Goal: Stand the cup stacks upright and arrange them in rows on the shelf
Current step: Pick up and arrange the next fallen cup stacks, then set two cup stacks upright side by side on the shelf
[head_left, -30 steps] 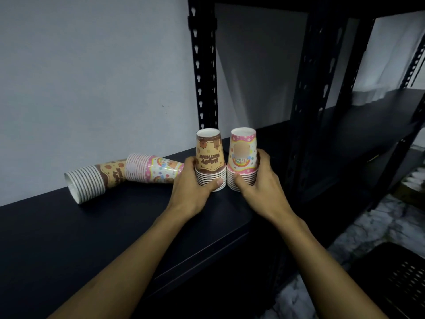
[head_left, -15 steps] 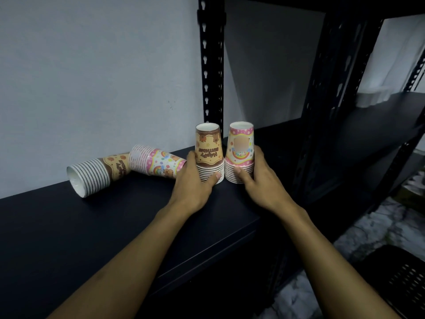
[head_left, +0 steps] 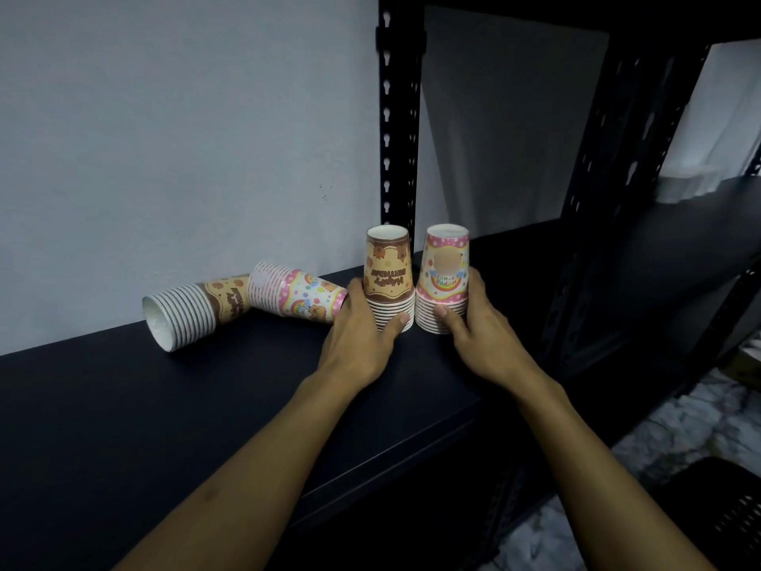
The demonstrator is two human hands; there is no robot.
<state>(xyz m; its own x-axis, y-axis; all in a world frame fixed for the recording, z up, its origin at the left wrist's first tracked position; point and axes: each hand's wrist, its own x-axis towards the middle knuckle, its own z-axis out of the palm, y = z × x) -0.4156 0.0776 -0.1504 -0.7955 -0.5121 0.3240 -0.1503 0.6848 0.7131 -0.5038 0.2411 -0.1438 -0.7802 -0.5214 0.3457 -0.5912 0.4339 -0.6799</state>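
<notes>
Two cup stacks stand mouth-down side by side on the black shelf (head_left: 164, 405), near its right end. My left hand (head_left: 362, 335) grips the base of the brown stack (head_left: 389, 269), thumb in front. My right hand (head_left: 477, 331) grips the base of the pink stack (head_left: 447, 269) the same way. To the left, close to the wall, a second pink stack (head_left: 298, 296) and a second brown stack (head_left: 193, 313) lie on their sides, the brown one's open mouth facing me.
A black slotted upright post (head_left: 397, 129) rises just behind the standing stacks. A second shelf bay (head_left: 679, 241) extends to the right behind another post. The grey wall backs the shelf. Marbled floor and a dark crate (head_left: 724, 513) are at lower right.
Both hands keep their hold on the two standing stacks, which sit slightly farther back on the shelf. The lying stacks have not moved.
</notes>
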